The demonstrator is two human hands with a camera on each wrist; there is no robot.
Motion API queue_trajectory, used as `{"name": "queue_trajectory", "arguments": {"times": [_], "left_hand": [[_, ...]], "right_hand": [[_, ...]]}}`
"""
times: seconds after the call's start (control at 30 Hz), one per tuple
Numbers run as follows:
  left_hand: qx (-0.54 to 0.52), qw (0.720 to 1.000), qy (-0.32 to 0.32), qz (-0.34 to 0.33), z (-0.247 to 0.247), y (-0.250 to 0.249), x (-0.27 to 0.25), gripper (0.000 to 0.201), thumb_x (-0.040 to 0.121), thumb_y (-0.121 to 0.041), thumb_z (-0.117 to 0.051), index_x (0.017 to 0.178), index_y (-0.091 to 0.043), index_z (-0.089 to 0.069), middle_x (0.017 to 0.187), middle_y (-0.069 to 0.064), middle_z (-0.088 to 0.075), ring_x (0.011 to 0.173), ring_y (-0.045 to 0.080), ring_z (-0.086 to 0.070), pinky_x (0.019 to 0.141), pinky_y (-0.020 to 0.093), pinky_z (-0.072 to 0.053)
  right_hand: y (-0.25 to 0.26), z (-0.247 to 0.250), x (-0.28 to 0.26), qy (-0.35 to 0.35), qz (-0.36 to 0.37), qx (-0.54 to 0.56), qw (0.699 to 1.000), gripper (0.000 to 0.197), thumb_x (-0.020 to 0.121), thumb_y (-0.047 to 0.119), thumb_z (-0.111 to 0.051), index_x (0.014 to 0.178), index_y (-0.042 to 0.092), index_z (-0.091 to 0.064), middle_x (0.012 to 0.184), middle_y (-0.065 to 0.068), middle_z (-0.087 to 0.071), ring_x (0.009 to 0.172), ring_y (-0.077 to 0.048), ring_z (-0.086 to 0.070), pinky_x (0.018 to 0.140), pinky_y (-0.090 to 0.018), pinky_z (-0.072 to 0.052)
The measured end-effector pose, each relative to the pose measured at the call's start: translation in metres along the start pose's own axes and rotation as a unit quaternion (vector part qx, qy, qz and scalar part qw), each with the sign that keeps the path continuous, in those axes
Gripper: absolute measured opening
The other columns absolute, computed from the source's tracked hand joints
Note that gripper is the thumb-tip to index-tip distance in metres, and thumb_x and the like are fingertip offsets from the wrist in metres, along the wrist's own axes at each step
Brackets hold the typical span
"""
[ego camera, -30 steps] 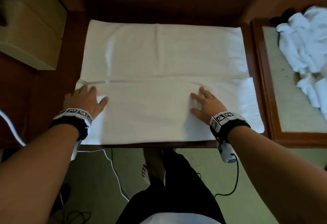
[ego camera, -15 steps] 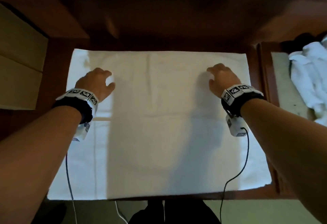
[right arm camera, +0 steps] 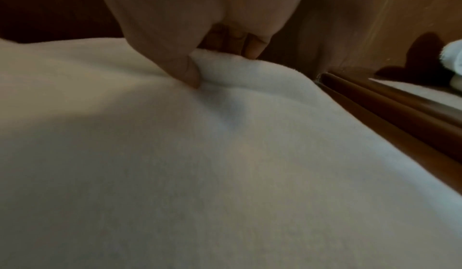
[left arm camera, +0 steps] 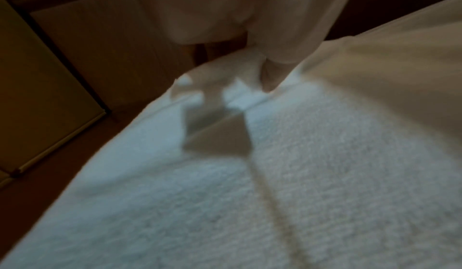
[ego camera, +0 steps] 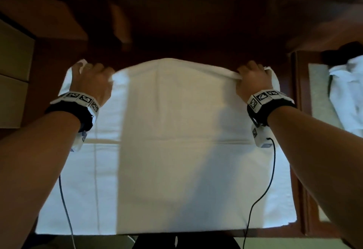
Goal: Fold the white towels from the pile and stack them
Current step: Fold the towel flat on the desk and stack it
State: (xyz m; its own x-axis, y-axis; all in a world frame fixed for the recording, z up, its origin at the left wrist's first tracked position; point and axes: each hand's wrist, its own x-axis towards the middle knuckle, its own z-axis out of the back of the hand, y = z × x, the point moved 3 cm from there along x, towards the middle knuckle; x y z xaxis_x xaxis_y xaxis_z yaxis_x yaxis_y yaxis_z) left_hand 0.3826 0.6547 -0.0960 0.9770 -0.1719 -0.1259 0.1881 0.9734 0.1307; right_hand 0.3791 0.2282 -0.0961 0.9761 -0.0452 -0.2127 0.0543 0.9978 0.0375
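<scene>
A large white towel (ego camera: 176,150) lies spread over the dark wooden table (ego camera: 176,38), its near part folded in a flat layer. My left hand (ego camera: 90,75) grips the towel's far left corner and my right hand (ego camera: 251,75) pinches its far right edge, both lifting the far edge slightly. In the right wrist view the thumb (right arm camera: 185,71) presses into the towel (right arm camera: 225,154) with fingers curled under its edge. The left wrist view is blurred; a thumb (left arm camera: 272,75) pinches the towel (left arm camera: 250,194) near its corner. The pile of white towels (ego camera: 345,95) sits at the right.
The pile rests on a side table (ego camera: 302,111) with a wooden frame, right of the work table. Beige boxes (ego camera: 13,75) stand at the left. Cables (ego camera: 64,205) hang from both wrist units over the towel's near edge.
Both hands moved from the towel's near fold up to its far edge and took hold of it; the far edge is now raised and bowed between them.
</scene>
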Motion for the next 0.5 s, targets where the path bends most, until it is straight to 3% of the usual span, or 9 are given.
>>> {"name": "queue_trajectory", "arguments": {"times": [0.07, 0.13, 0.2, 0.27, 0.37, 0.43, 0.5], "left_hand": [[-0.018, 1.000, -0.009, 0.004, 0.012, 0.003, -0.003, 0.012, 0.085, -0.012, -0.066, 0.096, -0.008, -0.062, 0.094, 0.018, -0.059, 0.097, 0.042, -0.056, 0.099, 0.052, -0.028], [-0.056, 0.998, -0.011, 0.005, 0.030, 0.005, -0.006, 0.013, 0.085, -0.016, -0.059, 0.091, -0.004, -0.061, 0.091, 0.019, -0.059, 0.089, 0.040, -0.058, 0.095, 0.050, -0.034], [-0.119, 0.993, -0.010, 0.019, 0.051, 0.009, -0.011, 0.018, 0.083, -0.020, -0.056, 0.087, -0.002, -0.059, 0.083, 0.020, -0.059, 0.080, 0.041, -0.058, 0.083, 0.047, -0.044], [-0.169, 0.985, -0.001, 0.045, 0.068, 0.016, -0.024, 0.014, 0.084, -0.016, -0.063, 0.083, -0.006, -0.054, 0.074, 0.016, -0.057, 0.074, 0.039, -0.057, 0.069, 0.045, -0.051], [-0.138, 0.987, -0.085, -0.016, 0.088, 0.020, -0.061, 0.009, 0.083, -0.013, -0.058, 0.082, -0.006, -0.053, 0.076, 0.019, -0.055, 0.070, 0.042, -0.054, 0.065, 0.045, -0.043], [-0.087, 0.983, -0.147, -0.068, 0.095, 0.022, -0.095, 0.013, 0.080, -0.018, -0.050, 0.083, -0.007, -0.057, 0.079, 0.018, -0.052, 0.069, 0.040, -0.052, 0.065, 0.046, -0.036], [-0.049, 0.981, -0.171, -0.082, 0.098, 0.023, -0.132, 0.019, 0.078, -0.021, -0.046, 0.084, -0.009, -0.059, 0.081, 0.015, -0.050, 0.070, 0.037, -0.050, 0.066, 0.045, -0.032]], "right_hand": [[0.001, 0.015, -0.001, -0.007, 0.004, 0.005, 1.000, 0.026, 0.089, 0.015, -0.057, 0.112, 0.007, -0.066, 0.114, -0.016, -0.055, 0.108, -0.040, -0.052, 0.096, -0.049, -0.039], [0.003, 0.032, -0.008, -0.022, 0.012, 0.024, 0.999, 0.024, 0.088, 0.019, -0.057, 0.106, 0.006, -0.067, 0.110, -0.015, -0.056, 0.104, -0.039, -0.053, 0.094, -0.048, -0.040], [0.005, 0.051, -0.021, -0.038, 0.017, 0.049, 0.998, 0.024, 0.085, 0.023, -0.057, 0.099, 0.006, -0.066, 0.102, -0.014, -0.059, 0.098, -0.037, -0.056, 0.091, -0.045, -0.039], [0.005, 0.066, -0.041, -0.043, 0.013, 0.087, 0.995, 0.019, 0.082, 0.027, -0.054, 0.086, 0.009, -0.058, 0.080, -0.011, -0.058, 0.082, -0.038, -0.059, 0.081, -0.041, -0.041], [0.009, 0.080, -0.083, -0.065, 0.014, 0.094, 0.993, 0.021, 0.079, 0.032, -0.047, 0.078, 0.011, -0.048, 0.065, -0.010, -0.050, 0.065, -0.037, -0.052, 0.066, -0.037, -0.035], [0.012, 0.084, -0.118, -0.089, 0.018, 0.072, 0.993, 0.024, 0.075, 0.034, -0.040, 0.076, 0.011, -0.047, 0.061, -0.008, -0.046, 0.060, -0.033, -0.044, 0.066, -0.036, -0.031], [0.012, 0.082, -0.155, -0.106, 0.025, 0.058, 0.992, 0.020, 0.075, 0.034, -0.038, 0.072, 0.015, -0.044, 0.062, -0.003, -0.044, 0.060, -0.030, -0.041, 0.072, -0.039, -0.031]]}}
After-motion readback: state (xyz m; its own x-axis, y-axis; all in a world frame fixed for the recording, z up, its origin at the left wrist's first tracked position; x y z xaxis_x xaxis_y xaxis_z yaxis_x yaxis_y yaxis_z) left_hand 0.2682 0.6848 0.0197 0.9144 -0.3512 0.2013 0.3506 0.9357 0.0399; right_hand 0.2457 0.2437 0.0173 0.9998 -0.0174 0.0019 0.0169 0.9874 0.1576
